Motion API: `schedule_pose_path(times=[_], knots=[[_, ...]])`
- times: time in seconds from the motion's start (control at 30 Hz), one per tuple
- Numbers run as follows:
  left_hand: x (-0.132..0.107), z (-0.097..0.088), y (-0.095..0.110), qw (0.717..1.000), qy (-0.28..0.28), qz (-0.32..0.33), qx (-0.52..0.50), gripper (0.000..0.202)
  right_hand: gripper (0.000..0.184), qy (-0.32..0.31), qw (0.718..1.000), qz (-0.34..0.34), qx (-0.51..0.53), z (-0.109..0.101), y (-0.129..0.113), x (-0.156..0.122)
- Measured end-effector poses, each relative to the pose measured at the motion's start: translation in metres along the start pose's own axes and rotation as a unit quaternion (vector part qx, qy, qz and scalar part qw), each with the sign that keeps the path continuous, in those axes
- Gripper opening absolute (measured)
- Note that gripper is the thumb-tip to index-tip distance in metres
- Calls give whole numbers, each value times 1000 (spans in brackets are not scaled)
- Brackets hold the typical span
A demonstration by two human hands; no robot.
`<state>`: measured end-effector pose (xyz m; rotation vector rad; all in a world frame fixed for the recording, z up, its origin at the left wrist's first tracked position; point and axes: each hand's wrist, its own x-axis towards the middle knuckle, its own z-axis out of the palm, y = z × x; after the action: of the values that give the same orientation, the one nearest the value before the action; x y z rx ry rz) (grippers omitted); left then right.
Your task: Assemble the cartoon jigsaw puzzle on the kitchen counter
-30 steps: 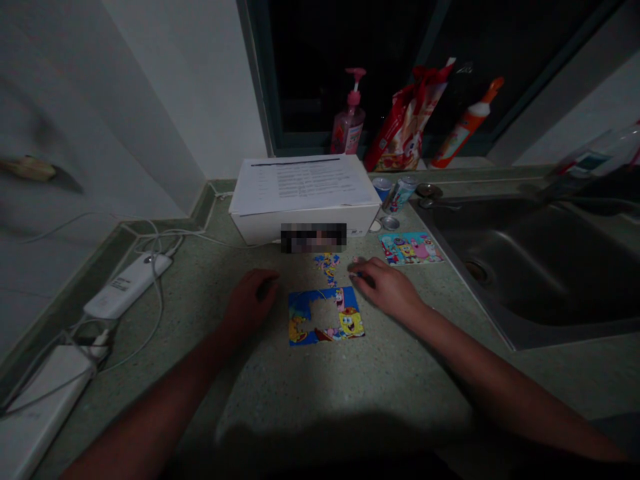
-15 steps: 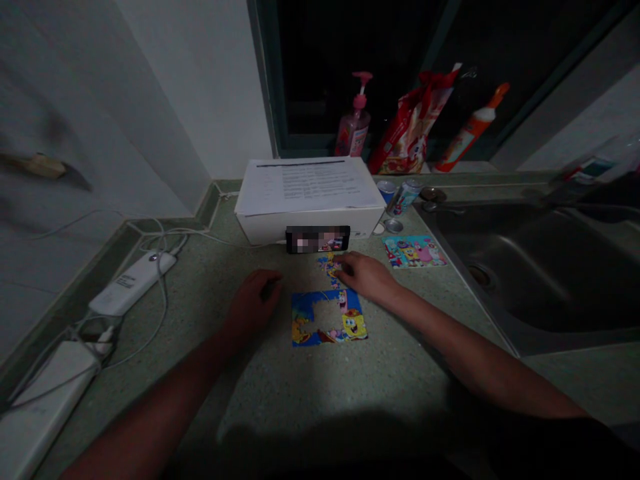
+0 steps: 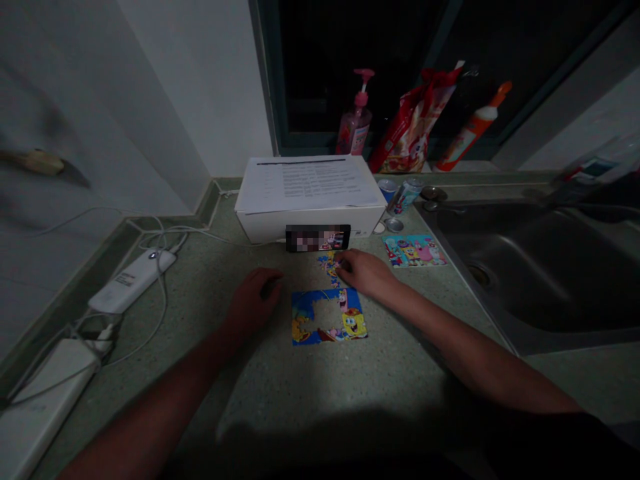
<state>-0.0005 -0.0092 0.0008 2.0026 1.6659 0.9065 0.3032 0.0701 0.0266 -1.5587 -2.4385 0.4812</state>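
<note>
A partly assembled cartoon jigsaw puzzle lies flat on the counter, its border joined round a bare middle. Just beyond its top edge is a small heap of loose puzzle pieces. My right hand reaches in from the right, fingertips at the heap's right side, with a gap between thumb and index finger. I see no piece lifted in it. Left of the puzzle, my left hand rests near the counter with bent fingers, its thumb apart from them and nothing held.
A phone leans against a white box behind the pieces. To the right lie a cartoon picture card, several cans and a metal sink. Power strips with cables run along the left.
Hardly anything differs. My right hand stays at the loose pieces with only a slight finger shift, and my left hand rests in the same place.
</note>
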Motion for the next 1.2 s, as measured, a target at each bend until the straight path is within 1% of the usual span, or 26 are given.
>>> schedule_pose_path(times=[0.13,0.23,0.37,0.5,0.7,0.87,0.97,1.07,1.13,1.2], knots=[[-1,0,0,1000,0,3,2,26,26,-28,999,18,-9,-4,-5,3],[-1,0,0,1000,5,6,2,25,25,-33,999,29,-9,-6,-8,2],[-1,1,0,1000,7,11,4,24,24,-1,1000,26,-11,-5,-10,-3],[-2,2,-2,1000,10,18,0,24,18,26,1000,16,1,-2,-7,-10],[-1,2,-3,1000,11,24,-1,23,12,31,998,17,53,-1,1,-13],[-1,1,-1,1000,13,24,4,23,7,40,993,29,108,-6,4,-15],[-1,0,0,1000,15,24,0,23,4,38,986,38,157,-10,3,-22],[-5,-2,5,999,21,40,-7,22,3,26,979,31,201,-11,-1,-37],[-9,-4,13,997,23,66,-17,20,3,15,975,21,221,-9,-6,-48],[-16,-5,24,994,9,103,-36,18,2,4,968,23,249,-6,-12,-59]])
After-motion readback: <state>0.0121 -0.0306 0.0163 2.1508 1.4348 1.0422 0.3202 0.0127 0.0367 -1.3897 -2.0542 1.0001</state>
